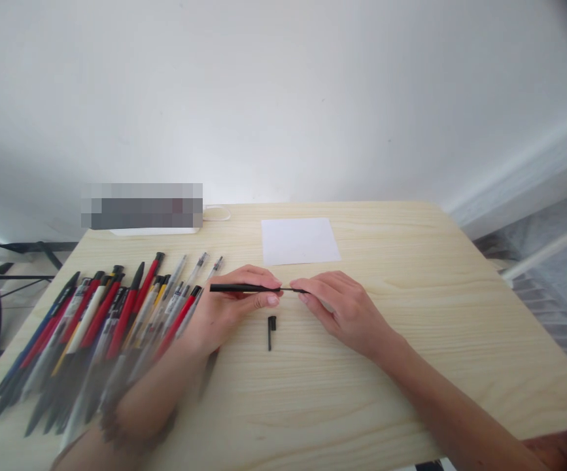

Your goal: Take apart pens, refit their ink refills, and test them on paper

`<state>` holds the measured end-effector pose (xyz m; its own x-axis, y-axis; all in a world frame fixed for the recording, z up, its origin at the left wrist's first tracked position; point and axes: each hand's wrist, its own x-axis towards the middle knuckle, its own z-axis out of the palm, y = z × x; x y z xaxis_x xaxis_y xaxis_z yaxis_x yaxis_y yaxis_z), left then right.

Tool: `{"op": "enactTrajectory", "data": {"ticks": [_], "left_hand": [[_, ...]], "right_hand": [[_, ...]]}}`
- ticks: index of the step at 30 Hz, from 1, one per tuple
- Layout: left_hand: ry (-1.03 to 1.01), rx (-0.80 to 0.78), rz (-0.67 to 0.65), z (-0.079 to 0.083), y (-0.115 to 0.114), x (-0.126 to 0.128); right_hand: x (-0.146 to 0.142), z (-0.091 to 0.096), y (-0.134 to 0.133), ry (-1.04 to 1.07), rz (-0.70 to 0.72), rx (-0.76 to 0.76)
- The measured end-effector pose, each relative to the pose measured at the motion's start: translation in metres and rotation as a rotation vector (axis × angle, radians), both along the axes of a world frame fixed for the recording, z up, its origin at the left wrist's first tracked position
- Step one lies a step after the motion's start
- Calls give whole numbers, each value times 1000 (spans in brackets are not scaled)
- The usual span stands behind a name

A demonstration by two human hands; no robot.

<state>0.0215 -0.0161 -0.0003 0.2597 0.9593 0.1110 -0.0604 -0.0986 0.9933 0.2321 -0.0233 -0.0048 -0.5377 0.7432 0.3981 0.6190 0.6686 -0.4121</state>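
Observation:
My left hand (237, 304) is closed around a black pen barrel (244, 288), held level just above the table. My right hand (339, 307) pinches the thin refill (297, 290) that sticks out of the barrel's right end. Both hands meet near the table's middle. A small black pen cap (270, 331) lies on the wood just below the hands, touching neither.
A row of several red, black, blue and clear pens (101, 320) lies fanned out on the left of the light wooden table (411, 366). A white sheet of paper (299, 240) lies behind the hands. A white flat object (155, 230) sits at the back edge.

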Motion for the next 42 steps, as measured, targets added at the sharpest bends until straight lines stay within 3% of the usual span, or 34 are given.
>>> {"op": "enactTrajectory", "data": {"ticks": [5, 23, 31, 42], "left_hand": [[-41, -99, -46, -1, -3, 3], [-108, -123, 266, 12, -2, 6], [32, -129, 102, 7, -3, 3], [153, -122, 112, 1, -2, 3]], "right_hand": [[-2, -2, -1, 1, -16, 47], [26, 0, 11, -49, -106, 13], [22, -2, 9, -70, -63, 20], [24, -3, 12, -57, -121, -17]]}}
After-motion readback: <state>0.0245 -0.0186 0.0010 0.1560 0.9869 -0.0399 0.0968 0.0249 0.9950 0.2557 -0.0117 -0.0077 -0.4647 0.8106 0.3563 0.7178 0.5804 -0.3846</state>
